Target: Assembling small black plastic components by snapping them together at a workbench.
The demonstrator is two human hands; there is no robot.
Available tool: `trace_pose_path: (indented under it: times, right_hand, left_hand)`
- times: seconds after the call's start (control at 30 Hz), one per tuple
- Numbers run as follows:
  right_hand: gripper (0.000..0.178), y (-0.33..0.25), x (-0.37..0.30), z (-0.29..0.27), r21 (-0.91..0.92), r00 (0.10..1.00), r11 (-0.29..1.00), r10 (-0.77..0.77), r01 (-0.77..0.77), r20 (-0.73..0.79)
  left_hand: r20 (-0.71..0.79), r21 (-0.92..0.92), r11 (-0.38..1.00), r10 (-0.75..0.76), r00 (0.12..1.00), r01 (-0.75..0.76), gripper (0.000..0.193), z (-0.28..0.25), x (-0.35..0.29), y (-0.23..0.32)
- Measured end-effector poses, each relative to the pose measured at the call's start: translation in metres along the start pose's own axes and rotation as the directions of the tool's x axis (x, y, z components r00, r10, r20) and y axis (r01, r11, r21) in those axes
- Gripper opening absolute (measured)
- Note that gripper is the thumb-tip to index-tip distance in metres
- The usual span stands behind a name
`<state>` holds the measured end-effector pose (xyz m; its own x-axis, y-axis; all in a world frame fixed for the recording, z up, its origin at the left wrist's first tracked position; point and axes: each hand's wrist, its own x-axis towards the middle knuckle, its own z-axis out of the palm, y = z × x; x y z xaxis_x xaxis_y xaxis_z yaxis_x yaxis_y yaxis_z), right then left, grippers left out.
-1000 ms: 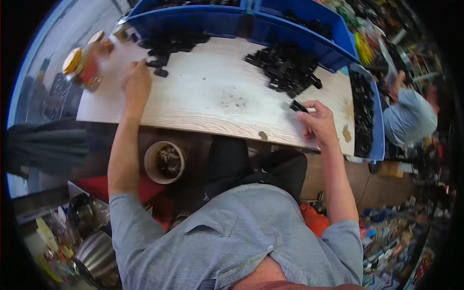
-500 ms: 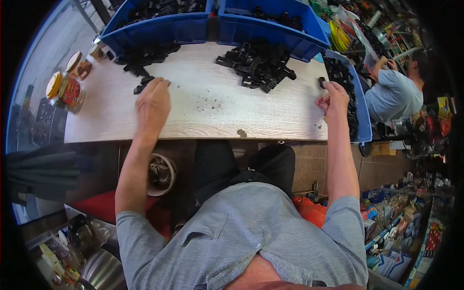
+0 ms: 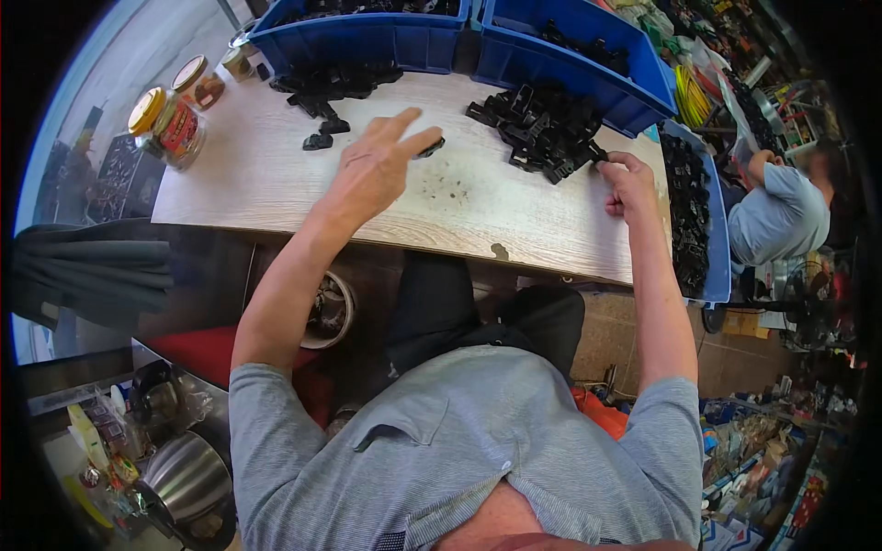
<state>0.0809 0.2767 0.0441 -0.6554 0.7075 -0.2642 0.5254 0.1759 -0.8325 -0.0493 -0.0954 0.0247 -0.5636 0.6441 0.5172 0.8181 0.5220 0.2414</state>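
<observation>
My left hand (image 3: 375,173) hovers over the middle of the table with two fingers stretched forward. A small black plastic part (image 3: 430,148) shows under one fingertip and seems pinched there; the thumb is hidden. My right hand (image 3: 632,186) is at the right edge of a heap of black plastic parts (image 3: 542,129). Its thumb and forefinger close on a black part at the heap's edge. Farther left lie more black parts (image 3: 335,83) in a loose row, with a single black part (image 3: 318,141) at its near end.
Two blue bins (image 3: 367,46) (image 3: 570,87) of black parts stand along the back. A lighter blue bin (image 3: 719,220) adjoins the table's right side. Jars (image 3: 175,133) stand at the left. A person in a light shirt (image 3: 781,211) sits beyond on the right. A bucket (image 3: 342,317) is under the table.
My left hand has moved right from the left-hand parts to mid-table, along with a black part. My right hand has moved left from beside the lighter blue bin to the heap. The view has shifted.
</observation>
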Motion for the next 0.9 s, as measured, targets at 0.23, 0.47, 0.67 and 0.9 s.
trace_pose_path:
  times: [0.23,0.47,0.67,0.9]
  right_hand:
    - [0.025,0.001,-0.001,0.001,0.049,0.995,0.994,0.098,-0.099,0.024]
    - [0.03,0.009,-0.01,-0.023,0.085,0.97,0.969,0.226,-0.234,0.092]
    - [0.047,0.005,-0.025,-0.013,0.079,0.997,0.994,0.068,-0.071,0.039]
    - [0.04,0.011,-0.013,-0.009,-0.015,0.998,0.998,0.062,-0.062,0.018]
  left_hand:
    - [0.228,0.019,0.975,0.211,0.951,-0.221,0.039,0.006,0.01,0.004]
    - [0.296,0.079,0.982,0.14,0.945,-0.171,0.037,-0.003,0.007,0.026]
    - [0.312,0.084,0.979,0.149,0.938,-0.183,0.027,0.0,0.009,0.026]
    - [0.12,0.059,0.989,0.127,0.985,-0.135,0.01,0.004,0.02,0.026]
